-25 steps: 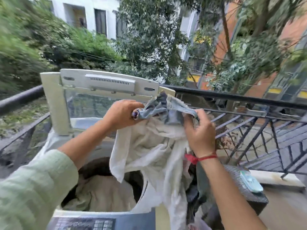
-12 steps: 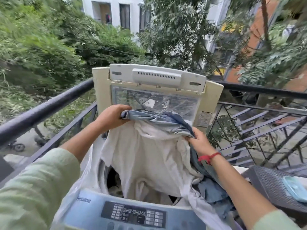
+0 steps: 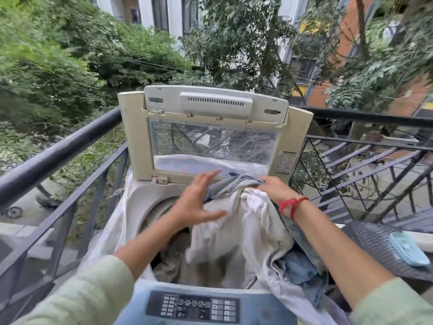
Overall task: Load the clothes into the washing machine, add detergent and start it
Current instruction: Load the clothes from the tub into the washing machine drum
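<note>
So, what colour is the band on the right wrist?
The wrist band is red; the head view shows it best, just behind the right hand.

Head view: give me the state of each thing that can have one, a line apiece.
Washing machine lid: raised upright.
Drum: open, clothes partly inside.
White cloth: draped over the drum's right rim.
Blue-grey garment: bunched at the back rim, gripped.
Left hand: open, fingers spread.
Right hand: grips the blue-grey garment.

soft white cotton-like cloth [image 3: 246, 231]; yellowed matt plastic washer lid [image 3: 210, 106] with clear glossy window; matt black metal railing [image 3: 58, 151].
</note>
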The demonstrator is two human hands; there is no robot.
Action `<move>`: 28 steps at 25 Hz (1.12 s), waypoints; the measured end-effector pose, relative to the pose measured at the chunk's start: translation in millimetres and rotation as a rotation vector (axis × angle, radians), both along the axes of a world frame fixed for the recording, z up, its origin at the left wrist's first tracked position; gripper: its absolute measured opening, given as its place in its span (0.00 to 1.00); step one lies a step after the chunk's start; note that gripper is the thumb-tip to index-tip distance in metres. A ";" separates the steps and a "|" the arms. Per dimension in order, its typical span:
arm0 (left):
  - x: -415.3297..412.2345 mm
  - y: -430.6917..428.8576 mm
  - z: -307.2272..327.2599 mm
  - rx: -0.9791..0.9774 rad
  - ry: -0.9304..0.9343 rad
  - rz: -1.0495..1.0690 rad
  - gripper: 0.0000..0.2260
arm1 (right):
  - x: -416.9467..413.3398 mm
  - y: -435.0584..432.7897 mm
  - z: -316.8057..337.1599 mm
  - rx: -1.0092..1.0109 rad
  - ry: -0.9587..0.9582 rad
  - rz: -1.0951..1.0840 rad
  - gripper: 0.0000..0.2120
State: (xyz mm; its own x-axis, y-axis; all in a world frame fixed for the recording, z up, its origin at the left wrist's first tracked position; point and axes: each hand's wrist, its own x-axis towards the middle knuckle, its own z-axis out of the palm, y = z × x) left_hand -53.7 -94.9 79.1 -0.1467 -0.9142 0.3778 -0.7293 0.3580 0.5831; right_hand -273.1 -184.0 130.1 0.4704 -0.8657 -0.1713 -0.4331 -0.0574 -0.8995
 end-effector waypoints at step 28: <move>27.8 -9.9 34.5 -0.358 -0.186 0.189 0.19 | -74.4 10.2 57.2 -1.475 0.785 -0.451 0.14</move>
State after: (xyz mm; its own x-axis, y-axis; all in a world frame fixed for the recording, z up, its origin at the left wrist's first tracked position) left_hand -25.8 -104.8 113.6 -0.0850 -0.7475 0.6588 -0.8823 0.3637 0.2988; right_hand -347.5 -173.8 187.3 0.3655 -0.5214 0.7711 -0.9193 -0.3323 0.2110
